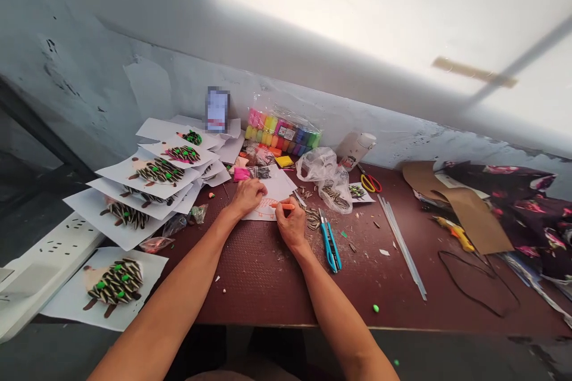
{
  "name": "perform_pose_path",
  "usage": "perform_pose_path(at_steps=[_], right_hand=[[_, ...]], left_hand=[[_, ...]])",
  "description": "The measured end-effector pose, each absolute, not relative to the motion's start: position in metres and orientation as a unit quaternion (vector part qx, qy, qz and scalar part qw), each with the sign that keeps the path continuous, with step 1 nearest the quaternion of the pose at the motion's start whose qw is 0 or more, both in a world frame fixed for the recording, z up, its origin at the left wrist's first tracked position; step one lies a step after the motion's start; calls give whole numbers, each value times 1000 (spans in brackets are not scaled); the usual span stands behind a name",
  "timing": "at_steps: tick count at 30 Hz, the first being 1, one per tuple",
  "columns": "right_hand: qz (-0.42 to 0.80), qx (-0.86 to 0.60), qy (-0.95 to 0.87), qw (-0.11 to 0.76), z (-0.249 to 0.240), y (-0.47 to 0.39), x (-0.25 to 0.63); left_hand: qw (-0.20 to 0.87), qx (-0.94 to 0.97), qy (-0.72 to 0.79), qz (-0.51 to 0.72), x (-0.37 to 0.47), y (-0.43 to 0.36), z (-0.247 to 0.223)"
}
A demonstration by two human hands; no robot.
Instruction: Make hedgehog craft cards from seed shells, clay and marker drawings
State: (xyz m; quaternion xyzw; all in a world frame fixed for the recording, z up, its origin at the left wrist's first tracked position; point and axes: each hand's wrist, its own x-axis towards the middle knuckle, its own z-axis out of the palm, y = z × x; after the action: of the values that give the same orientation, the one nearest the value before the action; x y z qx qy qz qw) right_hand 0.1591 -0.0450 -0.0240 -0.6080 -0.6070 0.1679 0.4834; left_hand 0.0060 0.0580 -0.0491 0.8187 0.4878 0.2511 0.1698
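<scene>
Bare forearms (182,286) span pebbled tabletop (263,286); right hand (292,227) grips slim pen (286,206).

Glare whitens my view's upper right, the far left lies dim, my forearms (181,286) look stretched, and the phone (217,110) is pixelated.

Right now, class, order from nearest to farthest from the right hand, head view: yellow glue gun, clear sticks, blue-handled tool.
1. Blue-handled tool, just right of the right hand.
2. Clear sticks, farther right.
3. Yellow glue gun, rightmost of these.
</scene>
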Motion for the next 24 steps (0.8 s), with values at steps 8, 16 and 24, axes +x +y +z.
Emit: perform_pose_path(at_steps=[8,16,24], right_hand=[[164,-607,-614,478,-24,-45,159],[169,-603,-618,475,-25,-44,157],[164,-610,-610,478,-25,-44,159]], left_hand=[[168,814,493,258,6,57,-50],[170,810,505,245,7,54,-47],[164,815,498,247,6,53,-48]])
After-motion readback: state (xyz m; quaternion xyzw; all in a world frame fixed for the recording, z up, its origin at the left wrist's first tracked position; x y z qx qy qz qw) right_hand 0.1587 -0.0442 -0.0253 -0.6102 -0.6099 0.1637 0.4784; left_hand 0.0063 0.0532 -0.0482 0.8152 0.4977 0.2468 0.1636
